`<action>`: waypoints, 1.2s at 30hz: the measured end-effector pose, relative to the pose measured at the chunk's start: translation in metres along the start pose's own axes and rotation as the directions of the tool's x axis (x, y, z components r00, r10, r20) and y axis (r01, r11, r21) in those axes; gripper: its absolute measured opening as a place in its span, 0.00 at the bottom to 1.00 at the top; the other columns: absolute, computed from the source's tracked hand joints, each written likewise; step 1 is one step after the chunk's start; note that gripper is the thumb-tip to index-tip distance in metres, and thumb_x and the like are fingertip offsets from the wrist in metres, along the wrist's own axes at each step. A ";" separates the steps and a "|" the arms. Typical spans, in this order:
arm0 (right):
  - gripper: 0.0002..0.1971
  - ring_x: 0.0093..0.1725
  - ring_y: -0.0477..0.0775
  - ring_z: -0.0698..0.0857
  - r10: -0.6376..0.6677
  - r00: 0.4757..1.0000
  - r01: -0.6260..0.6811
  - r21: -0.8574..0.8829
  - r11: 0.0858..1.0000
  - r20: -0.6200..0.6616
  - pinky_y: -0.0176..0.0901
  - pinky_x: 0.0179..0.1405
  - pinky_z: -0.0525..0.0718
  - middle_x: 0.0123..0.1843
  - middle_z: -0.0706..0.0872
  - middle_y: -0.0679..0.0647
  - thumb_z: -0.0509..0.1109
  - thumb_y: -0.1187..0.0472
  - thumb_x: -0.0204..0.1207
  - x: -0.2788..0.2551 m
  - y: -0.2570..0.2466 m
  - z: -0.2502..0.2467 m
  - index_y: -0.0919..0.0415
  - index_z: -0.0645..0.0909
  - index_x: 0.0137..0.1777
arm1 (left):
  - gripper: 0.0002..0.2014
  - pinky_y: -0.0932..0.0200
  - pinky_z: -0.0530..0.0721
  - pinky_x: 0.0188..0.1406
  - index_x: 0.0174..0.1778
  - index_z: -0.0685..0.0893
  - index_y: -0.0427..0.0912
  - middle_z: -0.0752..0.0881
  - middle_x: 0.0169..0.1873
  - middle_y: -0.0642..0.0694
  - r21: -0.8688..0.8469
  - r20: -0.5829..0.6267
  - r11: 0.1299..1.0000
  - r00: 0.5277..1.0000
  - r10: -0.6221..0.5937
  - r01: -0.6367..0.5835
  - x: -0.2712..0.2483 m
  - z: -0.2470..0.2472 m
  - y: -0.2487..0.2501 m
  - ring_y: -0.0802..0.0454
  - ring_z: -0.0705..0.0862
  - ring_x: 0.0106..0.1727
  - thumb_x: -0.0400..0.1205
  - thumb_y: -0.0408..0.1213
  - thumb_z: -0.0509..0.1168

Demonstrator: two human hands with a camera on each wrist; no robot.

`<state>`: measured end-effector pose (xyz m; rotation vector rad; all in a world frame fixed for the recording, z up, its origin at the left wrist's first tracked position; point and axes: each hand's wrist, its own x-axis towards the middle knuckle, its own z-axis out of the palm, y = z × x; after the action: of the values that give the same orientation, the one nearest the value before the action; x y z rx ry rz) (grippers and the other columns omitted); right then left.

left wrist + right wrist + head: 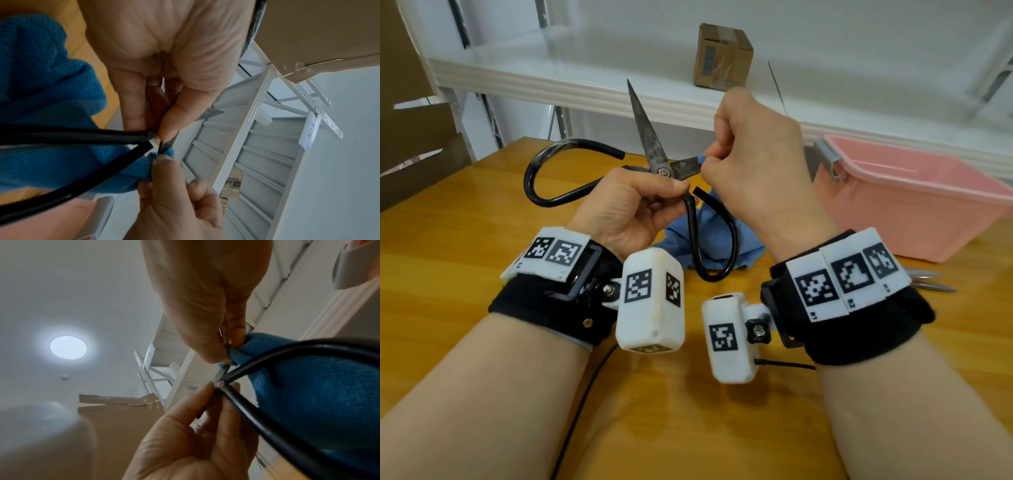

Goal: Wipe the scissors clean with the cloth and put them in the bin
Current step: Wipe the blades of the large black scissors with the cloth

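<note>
Blue cloth point(714, 236), black-handled scissors point(654, 150), pink bin point(914, 202)

Bright ceiling lamp point(68, 347) glares; edges bend, near wrist views seem blurred.

Both arms reach forward, wrists side by side. The left hand point(630, 205) pinches with curled fingers. The right hand point(753, 154), higher up, pinches with fingertips too.
</note>
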<state>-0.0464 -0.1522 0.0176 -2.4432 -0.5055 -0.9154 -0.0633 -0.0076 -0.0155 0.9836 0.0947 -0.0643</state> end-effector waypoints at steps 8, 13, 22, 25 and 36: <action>0.10 0.35 0.46 0.75 0.014 0.999 -0.015 -0.037 0.999 -0.039 0.27 0.30 0.70 0.36 0.79 0.48 0.68 0.69 0.73 0.002 0.010 -0.002 0.54 0.70 0.42 | 0.02 0.62 0.89 0.33 0.40 0.84 0.27 0.86 0.33 0.40 0.019 0.007 1.000 1.000 -0.010 0.010 -0.001 -0.001 0.000 0.49 0.88 0.35 0.74 0.20 0.68; 0.10 0.33 0.43 0.71 0.077 0.994 -0.081 -0.042 0.996 -0.081 0.28 0.28 0.68 0.34 0.76 0.46 0.67 0.69 0.72 0.004 0.016 -0.004 0.54 0.70 0.41 | 0.02 0.62 0.89 0.33 0.40 0.84 0.27 0.86 0.32 0.41 0.036 0.014 0.999 1.000 -0.002 0.001 -0.001 0.001 0.000 0.51 0.89 0.34 0.74 0.19 0.67; 0.09 0.38 0.51 0.75 0.038 0.999 -0.039 -0.053 0.998 -0.024 0.34 0.30 0.71 0.36 0.77 0.47 0.67 0.69 0.73 0.003 0.011 -0.004 0.55 0.71 0.43 | 0.02 0.63 0.88 0.31 0.39 0.84 0.27 0.86 0.31 0.41 0.054 0.008 0.999 1.000 -0.001 0.001 -0.001 0.001 0.001 0.51 0.88 0.33 0.73 0.19 0.67; 0.10 0.37 0.50 0.74 0.072 0.995 -0.077 -0.081 0.994 -0.065 0.28 0.27 0.67 0.35 0.75 0.47 0.66 0.70 0.74 0.003 0.017 -0.008 0.54 0.70 0.43 | 0.02 0.63 0.88 0.31 0.40 0.84 0.26 0.87 0.31 0.41 0.051 0.017 0.999 1.000 -0.004 0.003 -0.002 0.001 0.000 0.50 0.89 0.33 0.74 0.19 0.66; 0.11 0.34 0.43 0.74 0.080 0.997 -0.081 -0.028 0.996 -0.016 0.25 0.29 0.69 0.34 0.75 0.44 0.67 0.70 0.73 0.005 0.020 -0.010 0.53 0.72 0.41 | 0.03 0.62 0.88 0.32 0.39 0.84 0.27 0.87 0.32 0.40 0.029 0.001 1.000 1.000 -0.005 0.005 -0.002 0.001 0.000 0.49 0.89 0.34 0.73 0.19 0.67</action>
<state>-0.0380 -0.1731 0.0213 -2.4610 -0.3881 -0.9131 -0.0649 -0.0080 -0.0146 1.0124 0.0959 -0.0707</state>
